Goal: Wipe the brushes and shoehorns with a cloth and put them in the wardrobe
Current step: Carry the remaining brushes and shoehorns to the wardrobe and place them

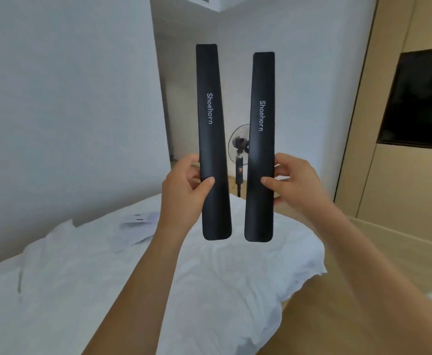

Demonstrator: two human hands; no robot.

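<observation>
A bedroom with pale walls, seen from the wearer's head. A bed (209,278) covered by a rumpled white sheet fills the lower half of the view; a light wooden floor (379,254) runs along its right side. A beige panelled wall unit (399,175) stands at far right, with a dark screen (420,98) set into it. A standing fan (240,147) is visible in the background corridor, between the two held objects. Some pale, blurred papers (140,219) lie on the sheet at left; their detail cannot be made out.

Both bare forearms reach forward over the bed. The left hand (184,185) grips the left shoehorn (211,139) at its lower third, thumb across the front face and fingers curled behind the left edge. The right hand (294,183) grips the right shoehorn (261,144) at about the same height, thumb on the front face and fingers wrapped behind the right edge.

The two shoehorns are long, flat and black, each printed lengthwise with the white word "Shoehorn". They are held nearly upright in the air above the bed, side by side and apart, the upper ends leaning slightly away from one another. The squared upper ends stand against the wall; the rounded lower ends hang free below the hands, clear of the sheet
</observation>
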